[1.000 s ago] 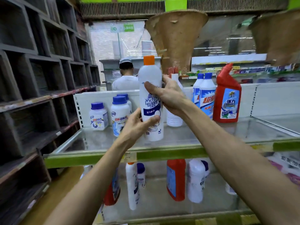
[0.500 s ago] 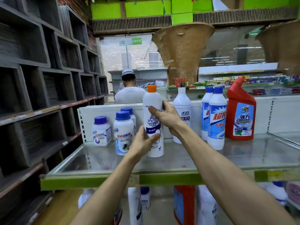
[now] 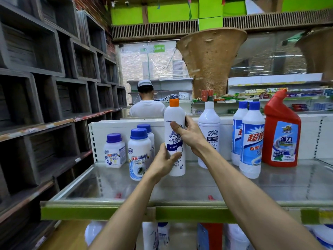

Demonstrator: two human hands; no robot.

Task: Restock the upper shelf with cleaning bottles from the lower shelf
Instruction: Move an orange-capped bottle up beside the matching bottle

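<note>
The tall white bottle with the orange cap (image 3: 174,139) stands upright on the glass upper shelf (image 3: 198,188), its base seemingly down on the glass, between the two short blue-capped jars (image 3: 139,154) on one side and a white-capped bottle (image 3: 209,123) on the other. Both hands are on it. The left hand (image 3: 164,164) wraps the lower body, thumb across the front of the label; the right hand (image 3: 189,136) closes round the upper body from the far side, thumb lying over the brand print — each grip is closed on the bottle, not loose beside it.

Judged by its look, the bottle is stiff plastic, probably full, so fairly heavy for its width and top-heavy on a small base. The smooth wall and glossy label could slip in the hand, and glass underneath gives little friction, so a nudge might send it into its neighbours. The straight mid-body, where the hands sit now, looks the best place to hold; the narrowing shoulder and cap offer less purchase.

More bottles (image 3: 209,235) show on the lower shelf, under the green shelf edge (image 3: 100,212).
</note>
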